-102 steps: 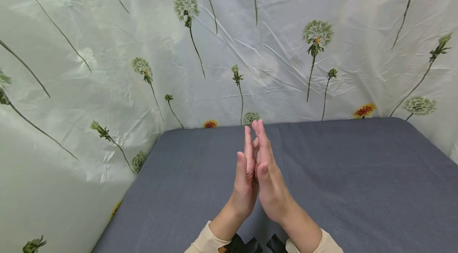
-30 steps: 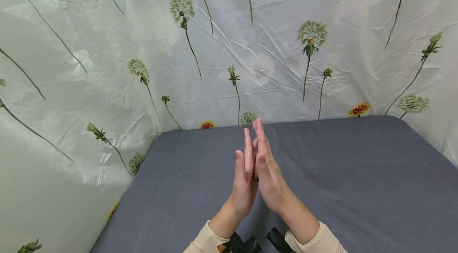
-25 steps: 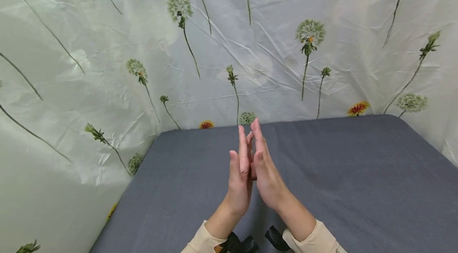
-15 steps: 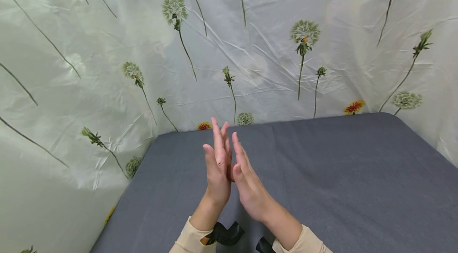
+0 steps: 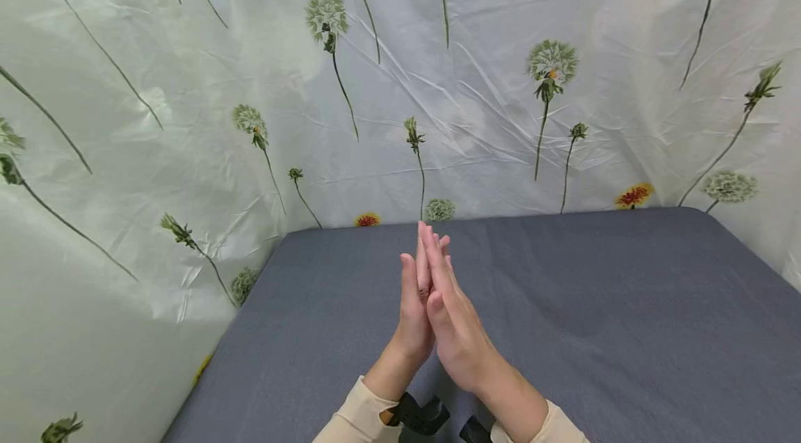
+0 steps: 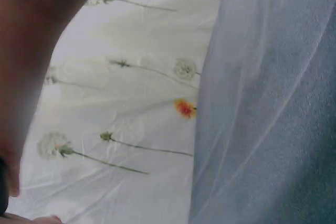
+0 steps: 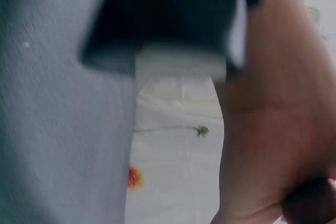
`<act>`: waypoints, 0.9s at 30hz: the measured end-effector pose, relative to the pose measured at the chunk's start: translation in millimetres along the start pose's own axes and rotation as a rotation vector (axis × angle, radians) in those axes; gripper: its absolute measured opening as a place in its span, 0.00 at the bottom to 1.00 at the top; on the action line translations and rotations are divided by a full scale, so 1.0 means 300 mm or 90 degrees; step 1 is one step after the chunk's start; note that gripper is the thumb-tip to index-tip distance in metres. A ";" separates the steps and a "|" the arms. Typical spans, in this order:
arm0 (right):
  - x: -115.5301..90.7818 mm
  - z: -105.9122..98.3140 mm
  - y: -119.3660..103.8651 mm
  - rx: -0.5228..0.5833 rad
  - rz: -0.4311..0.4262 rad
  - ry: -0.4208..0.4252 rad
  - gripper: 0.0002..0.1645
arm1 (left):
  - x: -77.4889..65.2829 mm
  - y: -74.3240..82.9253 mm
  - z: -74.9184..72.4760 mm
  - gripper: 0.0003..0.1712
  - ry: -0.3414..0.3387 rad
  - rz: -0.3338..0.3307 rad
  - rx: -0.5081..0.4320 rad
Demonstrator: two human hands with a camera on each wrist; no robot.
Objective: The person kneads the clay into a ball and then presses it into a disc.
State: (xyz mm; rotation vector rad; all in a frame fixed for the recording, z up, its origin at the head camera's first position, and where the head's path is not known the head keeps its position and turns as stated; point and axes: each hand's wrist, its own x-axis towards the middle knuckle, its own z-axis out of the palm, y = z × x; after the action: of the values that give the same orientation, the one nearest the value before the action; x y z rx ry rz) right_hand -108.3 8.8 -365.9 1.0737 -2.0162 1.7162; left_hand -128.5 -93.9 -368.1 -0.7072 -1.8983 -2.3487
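Note:
My left hand [image 5: 414, 314] and right hand [image 5: 459, 332] are raised in front of me, palm facing palm. Their straight fingers point up and away, and the two hands touch along the fingers. Each thumb stands upright on the near side. Nothing shows between the palms, though the right hand hides part of the left. In the left wrist view, a blurred hand and wrist [image 6: 26, 61] fill the left side. The right wrist view has a hand and wrist [image 7: 278, 124] at the right, with a dark blurred block [image 7: 168, 19] above.
A grey-blue cloth-covered table [image 5: 601, 318] lies under the hands. Behind it and to the left hangs a pale, shiny curtain [image 5: 475, 102] printed with dandelions and other flowers. Black devices [image 5: 425, 415] sit at the wrists, by cream sleeves [image 5: 359, 415].
Half a second ago the hands were further left in the head view, with fingertips apart and palms offset. They have swung right and come together. The head view has also shifted slightly.

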 end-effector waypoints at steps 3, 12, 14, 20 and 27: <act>0.009 -0.030 0.004 -0.010 0.007 0.028 0.39 | -0.005 -0.003 0.027 0.48 -0.035 0.004 -0.018; 0.039 -0.138 0.054 0.046 0.053 0.117 0.43 | -0.039 0.022 0.105 0.46 -0.132 0.005 0.134; 0.041 -0.135 0.061 0.072 0.079 0.113 0.44 | -0.044 0.038 0.106 0.44 -0.114 0.028 0.181; 0.027 -0.065 0.068 0.094 0.138 0.057 0.42 | -0.041 0.096 0.058 0.47 -0.004 0.120 0.219; -0.006 0.014 0.028 0.123 0.172 -0.037 0.38 | -0.005 0.096 -0.024 0.50 0.071 0.133 0.220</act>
State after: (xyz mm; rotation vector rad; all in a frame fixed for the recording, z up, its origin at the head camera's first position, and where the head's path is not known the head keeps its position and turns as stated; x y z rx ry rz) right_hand -111.8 5.6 -374.3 0.9503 -2.1494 2.0732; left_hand -120.5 -108.1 -343.4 -0.6841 -1.9976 -1.8350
